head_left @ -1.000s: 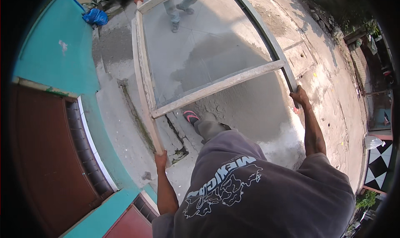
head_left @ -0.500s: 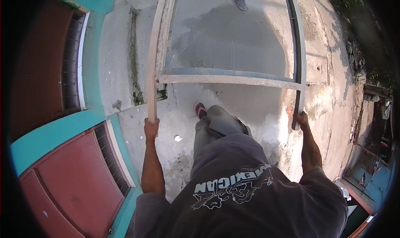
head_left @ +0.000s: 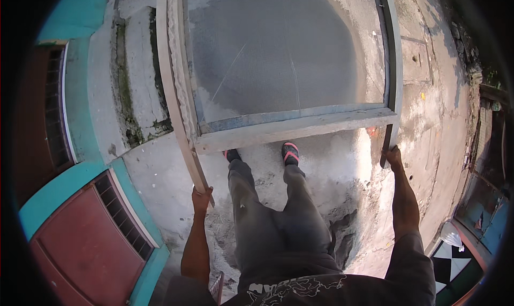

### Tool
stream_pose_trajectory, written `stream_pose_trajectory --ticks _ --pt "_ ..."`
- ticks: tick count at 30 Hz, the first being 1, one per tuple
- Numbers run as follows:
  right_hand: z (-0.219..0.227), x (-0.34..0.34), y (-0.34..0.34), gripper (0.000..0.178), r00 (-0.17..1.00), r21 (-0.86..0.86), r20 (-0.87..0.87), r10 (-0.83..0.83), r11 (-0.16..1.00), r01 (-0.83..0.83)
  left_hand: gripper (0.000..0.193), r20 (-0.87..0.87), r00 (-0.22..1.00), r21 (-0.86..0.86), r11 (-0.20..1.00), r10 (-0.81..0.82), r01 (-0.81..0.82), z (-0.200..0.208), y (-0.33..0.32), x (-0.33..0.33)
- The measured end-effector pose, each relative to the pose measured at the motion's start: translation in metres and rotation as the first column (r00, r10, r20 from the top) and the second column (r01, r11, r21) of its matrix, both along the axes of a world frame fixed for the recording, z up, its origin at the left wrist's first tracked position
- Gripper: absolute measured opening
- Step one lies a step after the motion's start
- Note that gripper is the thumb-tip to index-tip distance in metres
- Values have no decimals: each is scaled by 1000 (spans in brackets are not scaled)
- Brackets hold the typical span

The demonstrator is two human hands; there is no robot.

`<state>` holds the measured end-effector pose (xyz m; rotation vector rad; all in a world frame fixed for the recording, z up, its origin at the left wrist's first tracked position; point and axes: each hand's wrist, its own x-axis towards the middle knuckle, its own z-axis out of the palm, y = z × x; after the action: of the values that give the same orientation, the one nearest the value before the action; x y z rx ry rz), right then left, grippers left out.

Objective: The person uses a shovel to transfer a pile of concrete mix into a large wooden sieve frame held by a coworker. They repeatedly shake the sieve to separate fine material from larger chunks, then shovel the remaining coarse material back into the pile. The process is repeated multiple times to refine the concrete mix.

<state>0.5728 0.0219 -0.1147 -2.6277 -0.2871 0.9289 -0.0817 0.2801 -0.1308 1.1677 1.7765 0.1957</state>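
Observation:
A wooden frame with two long side rails reaches away in front of me at about waist height. Inside it is a grey see-through panel, perhaps fine mesh, with a few thin lines across it. My left hand is closed round the end of the left rail. Gripped in my right hand is the end of the right rail, which looks darker on its inner side. The frame's far end lies beyond the picture's top edge.
Concrete ground stretches beneath, with a mossy drain channel at left. A teal wall with a reddish door stands close on the left. Sunlit pavement runs along the right, where a white plastic bag sits near the edge.
The frame's near crossbar and left rail have come closer to me, the left side dropping lower in view. Both my feet now show, and another person's shoe has left the view.

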Motion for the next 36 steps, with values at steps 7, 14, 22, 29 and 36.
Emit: stream_pose_trajectory --ticks 7,14,22,29,36 --pt "-94 86 -52 28 999 85 -31 -21 996 24 29 78 996 -190 981 52 -36 -86 -71 67" --pt "-210 126 -80 25 990 90 -126 -57 994 69 36 146 989 -242 970 27 9 -216 -89 79" --pt "-341 117 -103 33 977 -73 -166 -132 990 121 35 240 953 -378 886 -186 268 -334 -85 47" --pt "-387 76 -78 48 958 -252 -154 -242 947 199 50 275 797 -473 646 -537 599 -371 -41 10" --pt "-414 82 -80 47 955 -250 -149 -255 945 213 46 573 734 -398 658 -366 639 -394 46 12"
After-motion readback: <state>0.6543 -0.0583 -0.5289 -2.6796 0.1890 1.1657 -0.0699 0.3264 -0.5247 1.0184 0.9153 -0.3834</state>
